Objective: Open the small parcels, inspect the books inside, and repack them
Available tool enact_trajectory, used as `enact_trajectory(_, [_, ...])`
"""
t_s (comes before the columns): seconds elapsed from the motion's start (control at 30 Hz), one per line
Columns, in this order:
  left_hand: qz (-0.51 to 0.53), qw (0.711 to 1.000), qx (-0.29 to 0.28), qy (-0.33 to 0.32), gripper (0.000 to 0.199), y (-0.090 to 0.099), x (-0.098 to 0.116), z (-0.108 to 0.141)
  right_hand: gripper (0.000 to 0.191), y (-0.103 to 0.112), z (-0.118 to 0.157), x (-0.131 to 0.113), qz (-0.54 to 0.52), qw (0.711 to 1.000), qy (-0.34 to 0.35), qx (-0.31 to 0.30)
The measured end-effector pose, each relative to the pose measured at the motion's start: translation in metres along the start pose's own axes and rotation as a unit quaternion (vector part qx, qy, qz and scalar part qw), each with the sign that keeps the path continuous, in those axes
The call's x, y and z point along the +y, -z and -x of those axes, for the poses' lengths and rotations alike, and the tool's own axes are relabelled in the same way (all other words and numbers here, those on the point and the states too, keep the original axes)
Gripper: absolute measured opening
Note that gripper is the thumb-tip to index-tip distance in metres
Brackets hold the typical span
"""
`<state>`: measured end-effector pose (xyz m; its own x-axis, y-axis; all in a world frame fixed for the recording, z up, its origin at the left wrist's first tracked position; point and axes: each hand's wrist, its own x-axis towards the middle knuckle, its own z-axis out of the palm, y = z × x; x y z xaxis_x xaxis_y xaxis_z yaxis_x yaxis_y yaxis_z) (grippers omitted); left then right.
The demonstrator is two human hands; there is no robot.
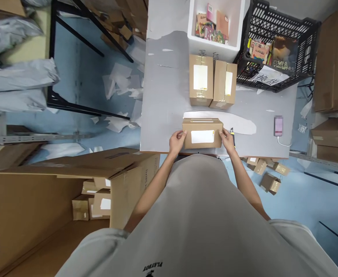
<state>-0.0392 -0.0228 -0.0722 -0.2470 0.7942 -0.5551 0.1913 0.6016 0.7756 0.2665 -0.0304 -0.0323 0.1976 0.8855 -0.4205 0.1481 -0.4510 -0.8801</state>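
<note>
A small brown cardboard box [189, 134] with a white label [203, 136] lies at the front edge of the grey table [166, 92]. My left hand [177, 142] grips its left end, thumb and fingers closed on the side. At the opposite end my right hand [227, 139] pinches the box's upper right corner. Just beside the right hand is a utility knife [233, 137] with a yellow and black body, partly covered by the fingers. Behind the box a torn white patch [238, 122] shows on the tabletop.
Two labelled cardboard boxes [201, 98] stand farther back, before a white bin [192, 30] and a black crate [273, 23], both holding books. A charging phone [278, 125] lies at right. On my left stands a large open carton [21, 207] with small boxes inside.
</note>
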Motion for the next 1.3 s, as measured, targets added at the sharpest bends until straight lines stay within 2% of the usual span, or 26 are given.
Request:
enact_trajectory(0.1, [0.021,0.999,-0.028,0.003,0.037,-0.004,-0.007,-0.011,0.071,0.002,-0.012,0.009,0.006,1.000,0.000,-0.012])
enact_trajectory(0.2, [0.022,0.998,-0.053,0.017,0.037,0.000,-0.016,-0.017,0.074,0.007,-0.014,0.023,0.009,0.999,-0.037,-0.020])
enact_trajectory(0.4, [0.032,0.993,-0.093,0.064,0.061,0.010,-0.036,-0.006,0.086,0.011,0.008,0.045,0.010,0.989,-0.145,-0.008])
enact_trajectory(0.5, [0.043,0.990,-0.116,0.065,0.061,0.010,-0.040,0.004,0.088,0.006,0.020,0.046,0.005,0.988,-0.153,-0.029])
enact_trajectory(0.6, [0.049,0.990,-0.119,0.054,0.057,0.009,-0.039,0.008,0.092,0.000,0.029,0.039,0.011,0.990,-0.131,-0.056])
enact_trajectory(0.73, [0.047,0.995,-0.093,0.005,0.063,0.014,-0.031,0.003,0.103,-0.001,0.033,0.021,0.027,0.995,-0.084,-0.049])
enact_trajectory(0.87, [0.041,0.994,-0.062,-0.084,0.070,0.026,-0.011,-0.002,0.114,0.004,0.031,-0.006,0.039,0.997,-0.052,-0.035])
enact_trajectory(1.0, [0.052,0.988,-0.039,-0.139,0.073,0.038,0.012,-0.001,0.107,0.012,0.030,-0.033,0.037,0.998,-0.027,-0.031])
enact_trajectory(1.13, [0.060,0.989,-0.033,-0.134,0.072,0.047,0.014,-0.001,0.096,0.011,0.035,-0.043,0.002,0.998,-0.027,-0.052])
enact_trajectory(1.3, [0.057,0.996,-0.021,-0.067,0.061,0.047,-0.008,-0.007,0.099,-0.006,0.034,-0.029,0.012,0.996,-0.043,-0.082])
